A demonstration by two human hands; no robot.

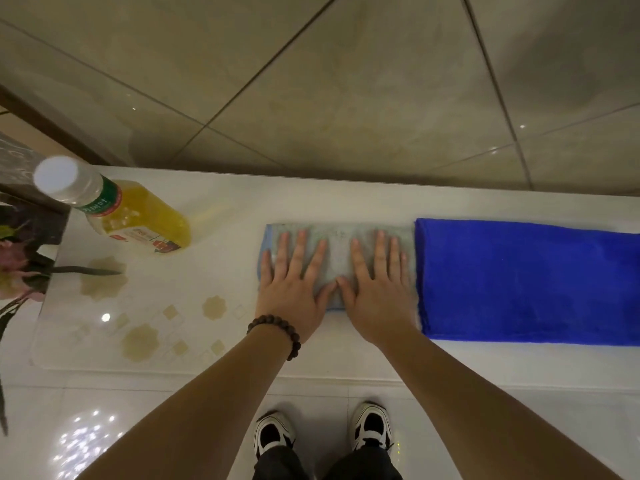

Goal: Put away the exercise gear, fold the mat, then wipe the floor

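A folded grey-blue cloth [337,237] lies on a white glossy tabletop [225,209]. My left hand [294,285] and my right hand [375,289] both press flat on it, fingers straight and spread, thumbs nearly touching. A beaded bracelet [277,329] circles my left wrist. Right beside the cloth, touching its right edge, lies a folded bright blue towel [526,282].
A bottle of yellow liquid [128,213] with a white cap stands at the table's left. Flowers [14,261] sit at the far left edge. Beige tiled floor [346,81] lies beyond the table. My black-and-white shoes [273,433] stand on glossy floor below.
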